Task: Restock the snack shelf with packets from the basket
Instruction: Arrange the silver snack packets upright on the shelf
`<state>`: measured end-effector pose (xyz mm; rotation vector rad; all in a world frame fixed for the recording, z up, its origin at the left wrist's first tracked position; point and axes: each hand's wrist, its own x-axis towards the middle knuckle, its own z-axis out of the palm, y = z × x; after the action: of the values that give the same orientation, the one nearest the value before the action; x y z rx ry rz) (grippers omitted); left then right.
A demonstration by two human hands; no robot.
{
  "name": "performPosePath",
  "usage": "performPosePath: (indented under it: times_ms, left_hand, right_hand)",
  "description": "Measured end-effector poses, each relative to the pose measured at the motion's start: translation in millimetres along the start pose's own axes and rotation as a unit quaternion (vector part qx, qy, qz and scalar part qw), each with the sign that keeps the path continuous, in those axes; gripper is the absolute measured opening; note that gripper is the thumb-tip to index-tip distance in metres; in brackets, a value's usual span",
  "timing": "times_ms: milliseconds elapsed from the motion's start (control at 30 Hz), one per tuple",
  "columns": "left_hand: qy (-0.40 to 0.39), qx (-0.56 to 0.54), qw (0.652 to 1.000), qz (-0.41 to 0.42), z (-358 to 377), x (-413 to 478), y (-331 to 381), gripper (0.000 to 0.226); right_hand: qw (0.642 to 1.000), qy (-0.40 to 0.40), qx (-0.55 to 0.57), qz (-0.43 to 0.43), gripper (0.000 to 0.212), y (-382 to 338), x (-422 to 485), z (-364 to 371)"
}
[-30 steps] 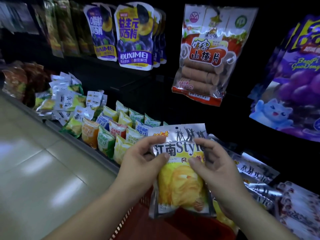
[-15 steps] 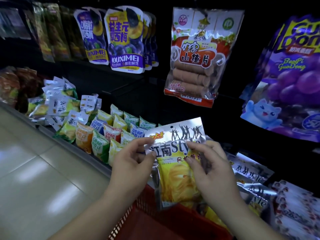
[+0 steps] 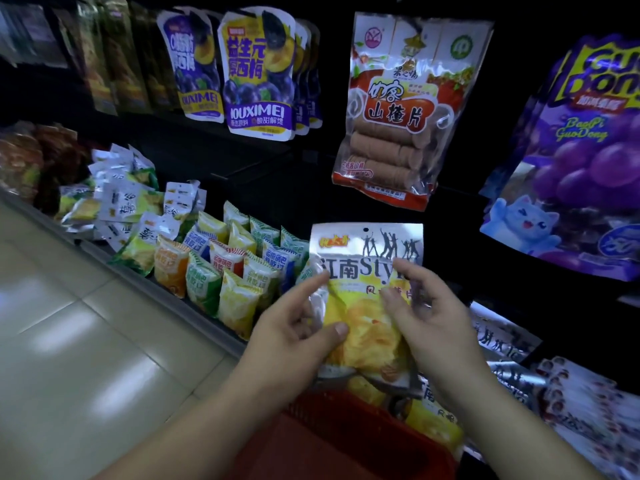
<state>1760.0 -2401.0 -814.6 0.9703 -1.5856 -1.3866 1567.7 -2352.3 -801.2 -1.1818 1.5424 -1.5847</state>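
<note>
Both hands are up, slightly apart, working one packet. The left hand [image 3: 298, 337] is pinching the silver-and-yellow foil snack packet [image 3: 363, 244] at its left edge, thumb pressing on the front and fingers reaching behind. The right hand [image 3: 433, 327] is holding the packet's right side, thumb and fingers loosely curled on the printed front. The packet is standing upright, hanging just above the red plastic mesh basket [image 3: 339, 434], in front of the grey-edged lower shelf [image 3: 207, 323].

Counts: one packet in the hands, one basket, and at least two more yellow packets [image 3: 433, 420] lying in the basket (others may be hidden under them). Small pillow packs [image 3: 221, 268] in orange, green, yellow, red and blue are standing in rows on the lower shelf, overlapping too much for an exact count. Hanging above: two purple plum pouches [image 3: 256, 74] facing front with more behind, one clear red-trimmed bag of brown rolls [image 3: 394, 109], and one large purple grape-print bag [image 3: 581, 161] with others tucked behind it.
</note>
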Motion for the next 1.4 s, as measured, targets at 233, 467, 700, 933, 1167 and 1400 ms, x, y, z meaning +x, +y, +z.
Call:
performPosePath:
  times_ms: [233, 467, 700, 933, 1167, 1400]
  left_hand:
    - [-0.055, -0.028, 0.997, -0.040, -12, 10, 7, 0.057]
    - [0.041, -0.020, 0.999, -0.015, -16, 10, 6, 0.048]
    - [-0.019, 0.035, 0.999, -0.024, -17, 6, 4, 0.062]
    - [0.008, 0.013, 1.000, 0.009, -22, 6, 0, 0.050]
    - [0.066, 0.080, 0.994, 0.020, -28, 6, 5, 0.045]
    - [0.030, 0.050, 0.998, -0.013, -27, 4, 8, 0.053]
  right_hand:
    - [0.986, -0.150, 0.046, 0.048, 0.053, 1, -5, -14]
    - [0.981, -0.176, 0.065, 0.042, 0.065, -1, -5, -16]
    - [0.999, -0.011, 0.002, 0.041, 0.056, 1, -5, -10]
    - [0.994, -0.097, 0.024, 0.052, 0.060, 2, -4, -16]
    - [0.990, -0.103, -0.099, 0.009, 0.065, 8, 1, -26]
    - [0.993, -0.040, -0.112, -0.015, 0.054, 4, -1, -24]
